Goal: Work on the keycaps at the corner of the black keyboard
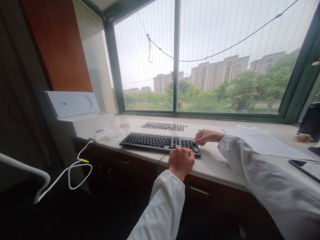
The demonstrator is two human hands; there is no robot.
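- Where the white sleeves come up from the bottom of the view, the left hand [181, 162] sits nearest, curled into a loose fist with the knuckles up, resting on the near right corner of the black keyboard [157, 141]; whether anything lies under the fingers cannot be told.
- Just beyond it, the right hand [206, 136] reaches in from the right, fingers bent and drawn together, their tips touching the far right end of the same keyboard; a pinch on a key or on the edge cannot be made out.
- That keyboard lies flat near the front edge of the pale stone sill [215, 160], its long side roughly along the edge, and a dark cable [161, 159] drops from its near side over the edge.
- To the right, loose white paper sheets [265, 141] lie on the sill, with a dark phone [303, 169] at their near corner.
- To the left, a white power strip [100, 135] rests on the sill, its white cord [75, 170] looping down.
- Behind the keyboard, apart from it, a flat set of dark keycaps [163, 126] lies in rows.
- Farther left stands a white box [72, 104].
- Beyond everything, the green-framed window [176, 60] shows trees and apartment blocks.
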